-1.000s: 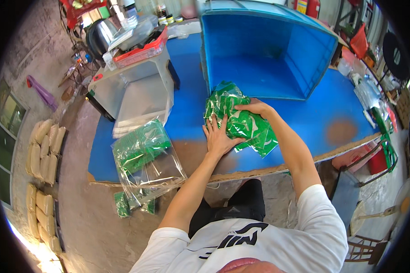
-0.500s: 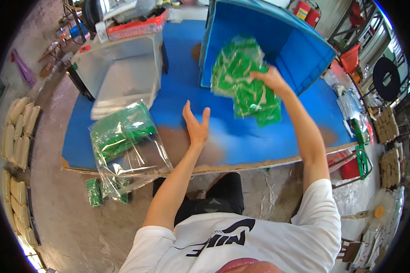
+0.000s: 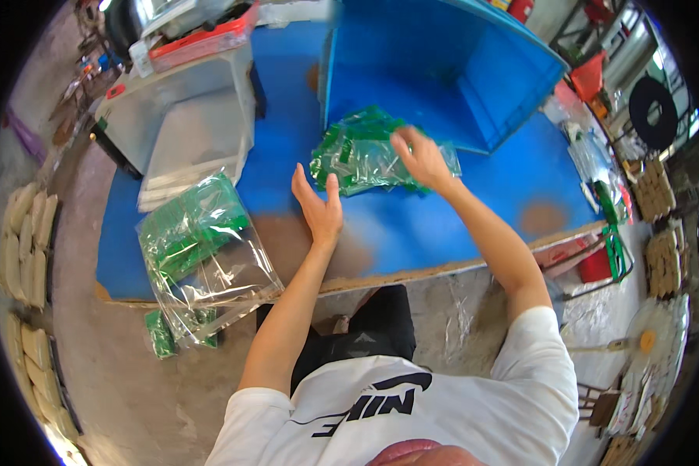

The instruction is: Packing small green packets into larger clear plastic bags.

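A loose pile of green, clear-wrapped packets [image 3: 357, 159] lies on the blue tabletop, just before the mouth of a blue plastic crate [image 3: 512, 101] tipped on its side. My right hand [image 3: 427, 161] is over the pile's right part. Its fingers look bent and are smeared by motion, so whether they grip a packet is unclear. At the near left of the pile, my left hand [image 3: 318, 213] is open, thumb and fingers apart, holding nothing. Farther left, a large clear plastic bag [image 3: 233, 268] with green packets stacked inside overhangs the table's front edge.
A translucent bin [image 3: 175, 97] on its side holds clear plastic sheets or bags; a red box [image 3: 202, 46] rests on top. Small green bundles [image 3: 161, 334] lie on the floor below the table [image 3: 458, 233]. Stacked tan sacks [image 3: 27, 241] line the left, with more at right.
My right hand has come down and left from the crate's mouth, and the green packets it held now lie on the table. My left hand stays open near the pile.
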The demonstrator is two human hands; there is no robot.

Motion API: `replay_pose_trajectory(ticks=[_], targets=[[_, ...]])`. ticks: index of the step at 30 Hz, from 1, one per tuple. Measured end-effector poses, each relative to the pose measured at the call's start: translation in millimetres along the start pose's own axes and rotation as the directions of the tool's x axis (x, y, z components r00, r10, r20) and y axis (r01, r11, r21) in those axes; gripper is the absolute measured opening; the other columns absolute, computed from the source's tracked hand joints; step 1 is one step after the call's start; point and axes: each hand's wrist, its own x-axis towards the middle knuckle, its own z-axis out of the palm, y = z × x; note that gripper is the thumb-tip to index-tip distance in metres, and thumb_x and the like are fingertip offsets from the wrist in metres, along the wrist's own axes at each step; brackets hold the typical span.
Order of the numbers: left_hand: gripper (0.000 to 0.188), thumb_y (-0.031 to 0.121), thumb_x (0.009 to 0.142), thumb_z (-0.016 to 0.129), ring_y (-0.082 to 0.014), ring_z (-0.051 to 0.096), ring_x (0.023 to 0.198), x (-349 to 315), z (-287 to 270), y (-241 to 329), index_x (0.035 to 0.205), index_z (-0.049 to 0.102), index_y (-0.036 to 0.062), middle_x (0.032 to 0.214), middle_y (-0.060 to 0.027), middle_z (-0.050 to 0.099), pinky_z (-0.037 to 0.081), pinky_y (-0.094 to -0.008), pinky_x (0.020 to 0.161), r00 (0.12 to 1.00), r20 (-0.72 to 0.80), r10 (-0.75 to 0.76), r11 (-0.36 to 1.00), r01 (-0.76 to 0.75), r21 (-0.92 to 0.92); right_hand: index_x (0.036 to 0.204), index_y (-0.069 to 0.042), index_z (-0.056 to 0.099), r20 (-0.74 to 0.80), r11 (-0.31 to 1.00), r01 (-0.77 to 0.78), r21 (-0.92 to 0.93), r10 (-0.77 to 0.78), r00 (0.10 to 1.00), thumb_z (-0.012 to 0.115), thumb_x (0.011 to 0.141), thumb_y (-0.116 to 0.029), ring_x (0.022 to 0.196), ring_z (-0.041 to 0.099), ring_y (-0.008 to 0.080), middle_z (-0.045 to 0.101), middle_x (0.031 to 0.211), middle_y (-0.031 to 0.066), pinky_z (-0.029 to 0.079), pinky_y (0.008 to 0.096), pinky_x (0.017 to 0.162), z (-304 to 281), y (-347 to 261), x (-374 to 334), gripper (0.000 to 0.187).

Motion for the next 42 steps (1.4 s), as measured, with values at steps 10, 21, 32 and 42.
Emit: replay_pose_trajectory(ticks=[10,21,32,42], targets=[[0.066,0.032,0.097,0.061,-0.0390,0.032,0.139,0,4,-12,0.145,0.035,-0.0044,0.148,-0.0267,0.033,0.026,-0.0445,0.116,0.996,-0.034,-0.078,0.994,0.075,-0.081,0.151,-0.012,0.038,-0.201,0.912,-0.225,-0.343,0.163,0.966,0.050,0.080,-0.078,0.144,0.016,0.0547,0.025,0.155,0.0325,0.005,0.0693,0.113,115,-11,-23,0.097],[0.049,0.016,0.086,0.072,-0.0400,0.033,0.140,-61,-68,24,0.131,0.056,0.0061,0.148,-0.0250,0.036,0.031,-0.0480,0.112,0.972,0.217,0.091,0.953,-0.148,0.265,0.136,-0.001,0.050,-0.197,0.970,0.117,-0.213,-0.160,0.967,0.061,0.089,-0.056,0.139,0.035,0.0430,0.046,0.143,0.0253,0.024,0.0639,0.112,56,-42,-144,0.073],[0.036,0.027,0.102,0.057,-0.0215,0.068,0.099,-161,-172,23,0.118,0.059,-0.0051,0.107,-0.0129,0.069,0.055,-0.0328,0.088,0.440,0.663,-0.606,0.402,0.888,-0.222,0.123,-0.003,0.054,0.235,0.887,0.392,-0.243,-0.338,0.911,0.077,0.075,-0.019,0.141,0.036,0.0359,0.047,0.144,0.0150,0.023,0.0615,0.116,77,-78,-220,0.056],[0.018,0.008,0.091,0.068,-0.0155,0.068,0.090,-153,-177,21,0.107,0.064,0.0002,0.102,-0.0065,0.069,0.059,-0.0315,0.082,0.580,0.482,-0.656,0.376,0.806,-0.457,0.131,-0.004,0.052,-0.157,0.923,0.162,-0.350,-0.228,0.961,0.066,0.091,-0.031,0.133,0.037,0.0505,0.046,0.140,0.0276,0.027,0.0630,0.110,85,-104,-197,0.050]])
